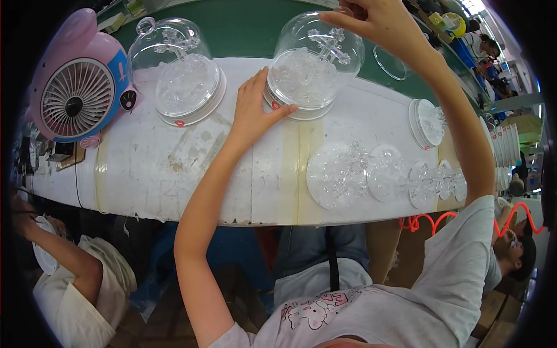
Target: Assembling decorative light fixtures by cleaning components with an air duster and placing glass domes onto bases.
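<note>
At the far middle of the table a clear dome (291, 36) stands over a round white base (301, 110) filled with clear crystal-like pieces and a cross-shaped ornament (332, 45). My left hand (250, 110) grips the base at its left and near side, thumb along the front rim. Above, my right hand (374, 23) pinches the dome's top, where fingers partly hide the knob. To the left is a second clear dome (139, 58) on a similar base (188, 119), also with a cross-shaped ornament inside.
A pink and blue fan (72, 104) stands at far left. Several round bases with clear ornaments (336, 180) line the table's near right. A smaller round base (426, 123) sits beyond them. A red coiled hose (432, 223) hangs at right. Another person's arm (64, 255) shows lower left.
</note>
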`<state>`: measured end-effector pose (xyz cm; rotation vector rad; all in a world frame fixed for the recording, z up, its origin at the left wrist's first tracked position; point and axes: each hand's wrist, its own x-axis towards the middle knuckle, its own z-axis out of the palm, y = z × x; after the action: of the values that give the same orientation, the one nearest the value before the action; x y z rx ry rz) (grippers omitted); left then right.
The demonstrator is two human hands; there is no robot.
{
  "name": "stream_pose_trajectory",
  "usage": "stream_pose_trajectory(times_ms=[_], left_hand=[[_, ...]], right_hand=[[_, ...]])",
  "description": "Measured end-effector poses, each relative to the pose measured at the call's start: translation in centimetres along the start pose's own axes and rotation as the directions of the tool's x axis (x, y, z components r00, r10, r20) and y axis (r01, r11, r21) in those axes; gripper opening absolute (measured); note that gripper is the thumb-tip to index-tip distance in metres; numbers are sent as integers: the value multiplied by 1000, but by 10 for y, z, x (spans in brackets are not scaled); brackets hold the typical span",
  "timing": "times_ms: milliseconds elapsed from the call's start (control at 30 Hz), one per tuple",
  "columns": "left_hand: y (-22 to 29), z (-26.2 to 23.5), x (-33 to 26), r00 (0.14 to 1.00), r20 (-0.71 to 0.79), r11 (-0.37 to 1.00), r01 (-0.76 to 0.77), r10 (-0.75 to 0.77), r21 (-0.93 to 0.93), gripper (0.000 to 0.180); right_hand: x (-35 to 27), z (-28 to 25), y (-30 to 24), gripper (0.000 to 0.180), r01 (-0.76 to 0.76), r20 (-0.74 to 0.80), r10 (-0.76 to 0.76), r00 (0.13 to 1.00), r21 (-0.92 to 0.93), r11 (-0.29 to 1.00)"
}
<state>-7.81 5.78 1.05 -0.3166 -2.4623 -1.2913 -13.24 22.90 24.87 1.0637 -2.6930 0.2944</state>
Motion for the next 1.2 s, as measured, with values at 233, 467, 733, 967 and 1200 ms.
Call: stream_pose_trajectory(times_ms=[233,467,733,967,1200], left_hand=[[0,0,0,1000,-2,1000,-6,6,10,93],[-1,1,0,1000,-7,1000,-7,7,-2,94],[1,1,-1,1000,-9,1000,21,-21,-17,94],[-2,2,1,1000,-1,1000,11,-11,-25,94],[-3,0,3,1000,20,1000,-19,19,5,92]], right_hand=[[2,-1,-1,38,-54,59,55,997,-23,998],[1,-4,0,37,-8,61,7,998,19,1000],[1,2,-3,34,-39,6,39,999,3,999],[-3,10,6,34,18,-40,-17,999,22,1000],[-8,15,9,35,-82,-19,83,996,68,994]])
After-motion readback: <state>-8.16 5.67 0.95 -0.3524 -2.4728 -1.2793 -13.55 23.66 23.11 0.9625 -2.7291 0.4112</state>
